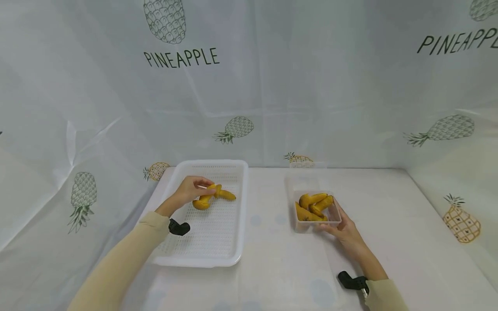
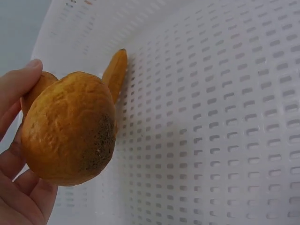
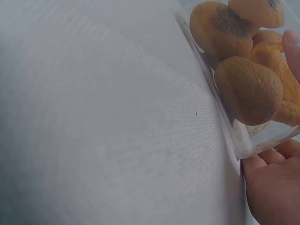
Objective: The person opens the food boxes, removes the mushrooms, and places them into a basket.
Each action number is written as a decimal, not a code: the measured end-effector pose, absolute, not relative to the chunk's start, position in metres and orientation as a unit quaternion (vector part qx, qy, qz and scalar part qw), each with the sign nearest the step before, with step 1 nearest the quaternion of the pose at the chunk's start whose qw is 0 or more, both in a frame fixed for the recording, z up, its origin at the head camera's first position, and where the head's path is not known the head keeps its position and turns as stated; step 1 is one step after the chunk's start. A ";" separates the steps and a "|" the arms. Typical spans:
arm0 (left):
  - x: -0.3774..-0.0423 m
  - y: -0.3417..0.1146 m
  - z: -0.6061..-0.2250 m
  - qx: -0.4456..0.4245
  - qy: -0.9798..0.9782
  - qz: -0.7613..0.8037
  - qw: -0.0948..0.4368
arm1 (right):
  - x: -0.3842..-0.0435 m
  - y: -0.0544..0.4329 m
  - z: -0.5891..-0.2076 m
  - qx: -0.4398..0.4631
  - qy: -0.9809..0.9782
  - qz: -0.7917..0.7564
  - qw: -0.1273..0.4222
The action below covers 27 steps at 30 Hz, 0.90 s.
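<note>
In the head view my left hand is over the white perforated basket. Thumb and fingers pinch a yellow-orange mushroom. Its round cap faces the camera in the left wrist view, with a dark speckled patch on one side. Another mushroom lies in the basket beside it, partly hidden behind the held one in the left wrist view. My right hand grips the near right corner of a clear plastic box, thumb at the front, fingers along the side. Several mushrooms lie piled in that box.
The box's clear lid stands folded back behind it. Both sit on a pale table, with the basket on the left. A pineapple-print cloth hangs behind the table and at its sides.
</note>
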<state>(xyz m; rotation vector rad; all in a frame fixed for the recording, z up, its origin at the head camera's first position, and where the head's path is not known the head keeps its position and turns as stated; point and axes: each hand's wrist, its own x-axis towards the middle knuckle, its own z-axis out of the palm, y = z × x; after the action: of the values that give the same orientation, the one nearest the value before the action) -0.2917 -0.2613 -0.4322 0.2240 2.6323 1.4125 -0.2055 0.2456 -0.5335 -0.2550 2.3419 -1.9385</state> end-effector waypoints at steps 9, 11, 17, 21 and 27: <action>-0.294 -0.268 -0.444 0.114 0.892 0.435 0.050 | -0.206 0.247 -0.533 -0.101 0.762 -0.638 0.045; -0.295 -0.267 -0.444 0.115 0.894 0.431 0.046 | -0.206 0.247 -0.534 -0.101 0.761 -0.639 0.047; -0.294 -0.254 -0.434 0.104 0.882 0.457 0.048 | -0.206 0.246 -0.534 -0.099 0.763 -0.637 0.050; -0.297 -0.240 -0.428 0.109 0.866 0.485 0.049 | -0.205 0.246 -0.532 -0.093 0.772 -0.627 0.052; -0.300 -0.209 -0.418 0.124 0.841 0.523 0.060 | -0.205 0.247 -0.533 -0.094 0.775 -0.623 0.049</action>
<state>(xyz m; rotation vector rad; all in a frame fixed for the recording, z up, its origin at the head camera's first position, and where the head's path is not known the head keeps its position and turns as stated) -0.3003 -0.2088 -0.4176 0.3767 2.5467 1.5830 -0.2055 0.2474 -0.5329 -0.2868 2.3608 -1.8995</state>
